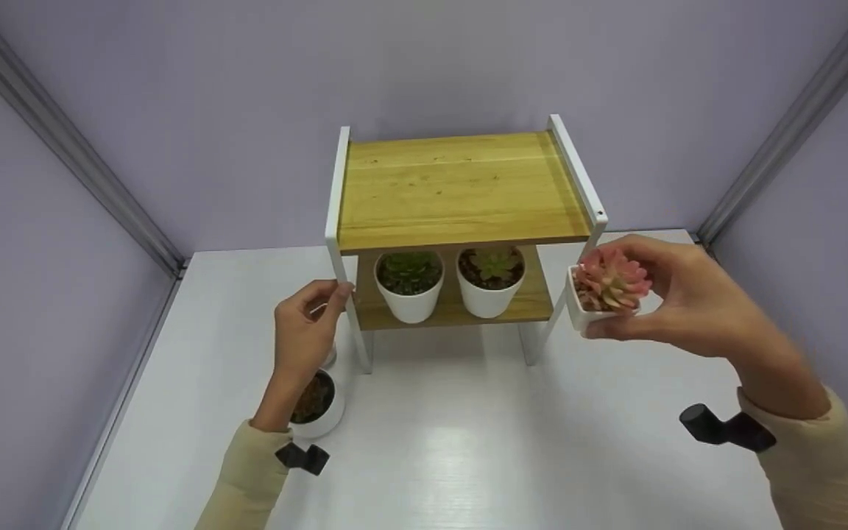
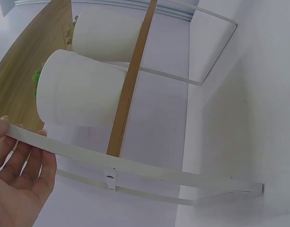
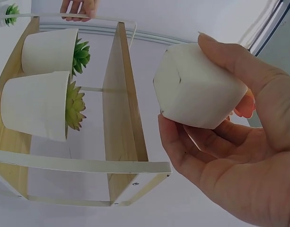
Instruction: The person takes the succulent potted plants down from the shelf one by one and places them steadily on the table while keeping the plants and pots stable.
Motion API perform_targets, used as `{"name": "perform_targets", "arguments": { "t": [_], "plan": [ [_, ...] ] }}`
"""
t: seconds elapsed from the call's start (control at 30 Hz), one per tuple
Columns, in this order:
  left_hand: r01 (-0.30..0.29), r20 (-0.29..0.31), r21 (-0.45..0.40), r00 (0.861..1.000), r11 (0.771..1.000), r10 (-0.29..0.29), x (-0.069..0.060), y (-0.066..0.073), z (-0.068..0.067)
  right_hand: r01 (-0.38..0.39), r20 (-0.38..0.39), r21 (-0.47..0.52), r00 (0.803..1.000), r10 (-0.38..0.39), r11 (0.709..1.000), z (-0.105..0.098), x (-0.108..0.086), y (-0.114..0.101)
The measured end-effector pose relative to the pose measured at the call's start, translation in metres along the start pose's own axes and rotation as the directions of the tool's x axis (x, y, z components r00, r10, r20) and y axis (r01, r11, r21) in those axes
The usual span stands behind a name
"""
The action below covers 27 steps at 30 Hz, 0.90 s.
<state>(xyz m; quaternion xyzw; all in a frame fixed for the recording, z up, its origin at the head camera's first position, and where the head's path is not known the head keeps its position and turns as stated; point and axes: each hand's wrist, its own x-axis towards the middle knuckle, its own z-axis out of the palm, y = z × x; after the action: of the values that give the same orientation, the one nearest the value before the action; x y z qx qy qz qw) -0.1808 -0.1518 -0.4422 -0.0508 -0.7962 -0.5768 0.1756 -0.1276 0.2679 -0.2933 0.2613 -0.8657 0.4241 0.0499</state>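
Observation:
A two-tier wooden shelf (image 1: 461, 191) with white metal sides stands near the back wall. On its lower board are two round white pots, one with a dark green plant (image 1: 409, 283), the other with a paler succulent (image 1: 494, 276). The left hand (image 1: 305, 331) pinches the shelf's left front post (image 2: 83, 153) between thumb and fingers. Right of the shelf, the right hand (image 1: 689, 302) holds up a small square white pot (image 3: 199, 87) with a pink succulent (image 1: 615, 281), thumb on one side and fingers on the other.
A round white pot with a brownish plant (image 1: 313, 397) stands on the white surface (image 1: 446, 456) beside the left forearm, partly covered by it. Another white item behind it is mostly hidden by the left hand. Purple-grey walls (image 1: 461, 59) close in the back and both sides.

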Motion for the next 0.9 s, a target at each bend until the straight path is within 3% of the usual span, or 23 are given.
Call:
{"name": "perform_targets", "arguments": {
  "t": [0.33, 0.9],
  "plan": [
    [-0.028, 0.014, -0.041, 0.999, 0.999, 0.029, -0.001, 0.000, -0.001, -0.044, 0.031, 0.059, 0.999, 0.042, 0.997, 0.007, -0.005, 0.009],
    [0.002, 0.008, -0.039, 1.000, 0.999, -0.001, 0.000, 0.000, -0.001, -0.075, 0.072, 0.046, 0.995, 0.072, 0.996, 0.020, -0.013, 0.030]
  ]
}}
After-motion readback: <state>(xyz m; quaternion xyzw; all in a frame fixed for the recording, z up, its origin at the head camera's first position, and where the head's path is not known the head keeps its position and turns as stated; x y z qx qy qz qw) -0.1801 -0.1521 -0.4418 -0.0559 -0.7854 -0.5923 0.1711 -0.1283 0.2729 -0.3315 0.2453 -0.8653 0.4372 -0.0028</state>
